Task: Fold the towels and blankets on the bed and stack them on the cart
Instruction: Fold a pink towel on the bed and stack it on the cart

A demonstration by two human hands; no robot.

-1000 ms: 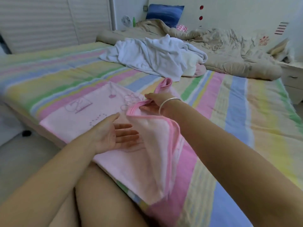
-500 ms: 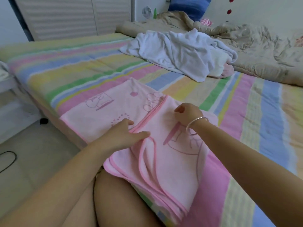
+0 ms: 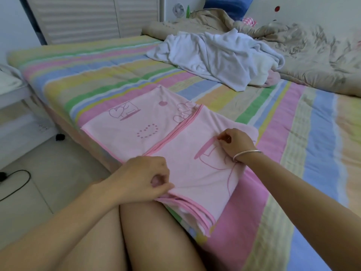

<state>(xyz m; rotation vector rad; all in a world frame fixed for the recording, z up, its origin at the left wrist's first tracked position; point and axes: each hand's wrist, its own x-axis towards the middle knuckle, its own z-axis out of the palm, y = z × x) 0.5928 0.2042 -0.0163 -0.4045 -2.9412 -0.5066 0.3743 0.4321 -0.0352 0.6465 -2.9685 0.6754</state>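
Left hand (image 3: pixel 144 178) and right hand (image 3: pixel 233 141) shifted, pinching soft pink towel (image 3: pixel 136 122).

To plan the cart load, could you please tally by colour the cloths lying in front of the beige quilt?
White: 1, a crumpled heap
Cream: 1, apparently, a cream cloth under it
Pink: 2, the half-folded towel and a pink scrap under the heap
Total: 4

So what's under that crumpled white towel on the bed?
A pink cloth and a cream cloth peek out from under the right end of the white towel, which lies on the striped bedspread. How far they reach underneath, and anything else there, is covered.
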